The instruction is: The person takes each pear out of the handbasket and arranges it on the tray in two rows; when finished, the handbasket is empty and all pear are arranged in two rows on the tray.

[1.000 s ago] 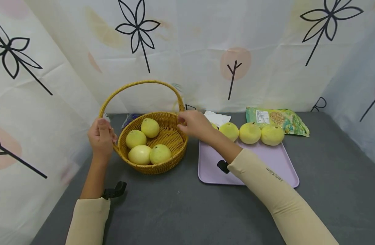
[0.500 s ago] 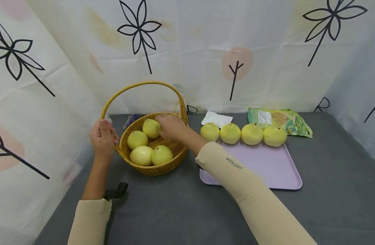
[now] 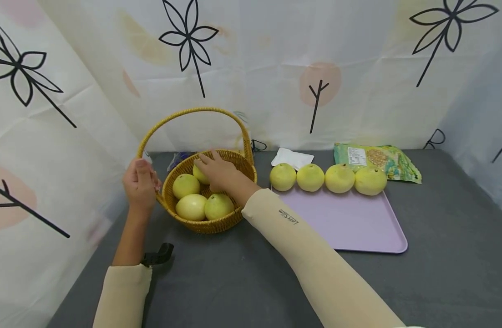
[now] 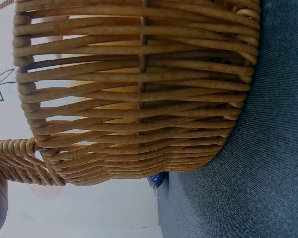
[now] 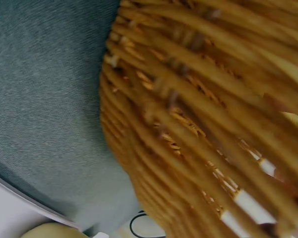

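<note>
My left hand (image 3: 141, 182) grips the lower left part of the basket's arched handle (image 3: 193, 110). The woven yellow wicker basket (image 3: 218, 225) stands on the dark grey table, and its side fills much of both wrist views. Inside lie a few round yellow-green fruits, among them a left fruit (image 3: 186, 186), a front-left fruit (image 3: 191, 207) and a front-right fruit (image 3: 219, 206). My right hand (image 3: 219, 172) reaches into the basket from the right. Its fingers lie over the rear fruit (image 3: 198, 175), with the thumb lower at its right side; the hand hides much of that fruit.
A lilac tray (image 3: 357, 228) stands right of the basket, with a row of several yellow-green fruits (image 3: 340, 178) along its back edge. Behind them lie a folded white tissue (image 3: 291, 158) and a green printed packet (image 3: 377, 159). A patterned curtain (image 3: 275, 91) hangs behind the table.
My right hand has moved left from the basket's right rim into the basket and onto the rear fruit. My left hand keeps its grip on the handle.
</note>
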The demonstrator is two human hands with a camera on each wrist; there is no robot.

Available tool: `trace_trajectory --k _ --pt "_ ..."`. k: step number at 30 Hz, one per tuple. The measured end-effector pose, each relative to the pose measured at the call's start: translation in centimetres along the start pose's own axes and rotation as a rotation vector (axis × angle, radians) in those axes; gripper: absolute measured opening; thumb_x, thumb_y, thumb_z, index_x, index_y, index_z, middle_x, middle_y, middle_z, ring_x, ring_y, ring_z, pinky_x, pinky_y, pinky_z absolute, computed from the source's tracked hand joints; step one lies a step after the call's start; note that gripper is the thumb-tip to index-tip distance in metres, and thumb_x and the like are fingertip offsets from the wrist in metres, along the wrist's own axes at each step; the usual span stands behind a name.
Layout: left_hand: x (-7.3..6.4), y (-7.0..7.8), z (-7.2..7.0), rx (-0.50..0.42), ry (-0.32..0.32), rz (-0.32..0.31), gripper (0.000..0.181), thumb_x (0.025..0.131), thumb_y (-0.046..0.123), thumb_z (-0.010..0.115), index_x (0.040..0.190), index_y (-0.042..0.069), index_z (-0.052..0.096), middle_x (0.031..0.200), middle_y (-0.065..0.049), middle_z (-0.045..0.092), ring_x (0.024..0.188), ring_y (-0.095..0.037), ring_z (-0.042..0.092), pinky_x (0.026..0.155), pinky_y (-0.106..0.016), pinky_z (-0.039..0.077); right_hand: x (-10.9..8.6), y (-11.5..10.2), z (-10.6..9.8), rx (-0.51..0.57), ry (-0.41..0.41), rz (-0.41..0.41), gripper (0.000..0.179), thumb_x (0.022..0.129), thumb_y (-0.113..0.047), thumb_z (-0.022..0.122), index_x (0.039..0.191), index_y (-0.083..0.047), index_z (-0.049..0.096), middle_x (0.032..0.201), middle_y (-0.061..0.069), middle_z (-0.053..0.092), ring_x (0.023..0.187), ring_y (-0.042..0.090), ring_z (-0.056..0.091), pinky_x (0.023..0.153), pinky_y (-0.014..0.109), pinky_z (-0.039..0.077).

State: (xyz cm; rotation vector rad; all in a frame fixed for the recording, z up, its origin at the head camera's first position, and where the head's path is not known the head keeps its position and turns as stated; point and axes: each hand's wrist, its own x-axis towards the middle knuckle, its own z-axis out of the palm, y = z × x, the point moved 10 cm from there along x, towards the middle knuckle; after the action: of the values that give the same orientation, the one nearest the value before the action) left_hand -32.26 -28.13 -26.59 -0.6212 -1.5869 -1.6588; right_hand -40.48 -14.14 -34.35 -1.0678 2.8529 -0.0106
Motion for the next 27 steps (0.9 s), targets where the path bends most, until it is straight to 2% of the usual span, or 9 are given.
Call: trace_trajectory --k 2,5,7,9,11,14,20,27 --pt "0.0 0.0 0.1 -0.002 0.000 -0.001 0.050 0.108 0.024 0.049 0.081 -0.016 0.036 0.051 -0.002 0.036 0.038 -0.011 0.034 0.037 -0.018 0.034 0.0 0.1 -0.1 0.019 0.025 -0.007 0.076 0.097 -0.012 0.067 0.158 -0.018 0.022 0.165 0.005 0.015 0.152 0.035 0.005 0.080 0.029 0.054" --pt "0.1 -0.1 0.1 -0.012 0.008 -0.007 0.049 0.108 0.022 0.048 0.081 -0.017 0.036 0.051 -0.002 0.036 0.038 -0.010 0.034 0.037 -0.017 0.034 0.0 0.0 -0.6 0.060 0.089 -0.027 0.063 0.097 -0.008 0.065 0.151 -0.013 0.032 0.156 0.009 0.030 0.144 0.033 0.028 0.093 0.032 0.049" --pt "0.1 -0.1 0.1 -0.021 0.012 -0.012 0.049 0.108 0.022 0.048 0.081 -0.017 0.035 0.051 -0.002 0.036 0.039 -0.010 0.034 0.037 -0.018 0.033 0.0 0.0 -0.9 0.071 0.129 -0.023 0.055 0.099 -0.008 0.061 0.147 -0.012 0.037 0.149 0.011 0.035 0.133 0.031 0.039 0.095 0.033 0.047" --pt "0.0 -0.1 0.1 -0.022 0.008 -0.013 0.049 0.108 0.023 0.048 0.081 -0.016 0.036 0.051 -0.002 0.035 0.039 -0.010 0.033 0.037 -0.018 0.034 -0.1 0.2 -1.1 0.073 0.163 -0.008 0.046 0.100 -0.009 0.060 0.143 -0.012 0.043 0.141 0.011 0.040 0.119 0.027 0.047 0.087 0.032 0.048" --pt "0.0 -0.1 0.2 -0.017 0.001 -0.009 0.050 0.108 0.023 0.048 0.081 -0.017 0.036 0.051 -0.002 0.035 0.039 -0.010 0.033 0.037 -0.018 0.034 -0.3 0.6 -1.3 0.068 0.187 0.015 0.041 0.101 -0.012 0.060 0.140 -0.014 0.048 0.137 0.011 0.042 0.113 0.026 0.048 0.083 0.032 0.049" --pt "0.0 -0.1 0.2 -0.007 -0.005 -0.001 0.050 0.108 0.023 0.047 0.081 -0.017 0.036 0.051 -0.002 0.035 0.039 -0.010 0.033 0.037 -0.017 0.034 -0.4 1.1 -1.2 0.138 0.199 0.016 0.039 0.100 -0.012 0.063 0.137 -0.016 0.053 0.135 0.010 0.045 0.110 0.024 0.050 0.085 0.033 0.048" --pt "0.0 0.0 0.3 -0.011 -0.003 0.001 0.049 0.108 0.022 0.047 0.081 -0.017 0.035 0.051 -0.001 0.035 0.038 -0.009 0.033 0.037 -0.017 0.034 -0.6 1.3 0.0 0.351 0.169 -0.063 0.049 0.096 -0.006 0.067 0.141 -0.015 0.051 0.143 0.008 0.047 0.120 0.023 0.052 0.090 0.034 0.046" --pt "0.1 0.0 0.3 -0.015 0.000 0.013 0.051 0.108 0.024 0.048 0.080 -0.017 0.036 0.051 0.000 0.035 0.038 -0.009 0.032 0.037 -0.016 0.034 -1.1 2.0 0.5 0.466 0.178 -0.063 0.052 0.093 -0.016 0.075 0.141 -0.017 0.055 0.144 0.006 0.046 0.125 0.023 0.050 0.096 0.035 0.046"
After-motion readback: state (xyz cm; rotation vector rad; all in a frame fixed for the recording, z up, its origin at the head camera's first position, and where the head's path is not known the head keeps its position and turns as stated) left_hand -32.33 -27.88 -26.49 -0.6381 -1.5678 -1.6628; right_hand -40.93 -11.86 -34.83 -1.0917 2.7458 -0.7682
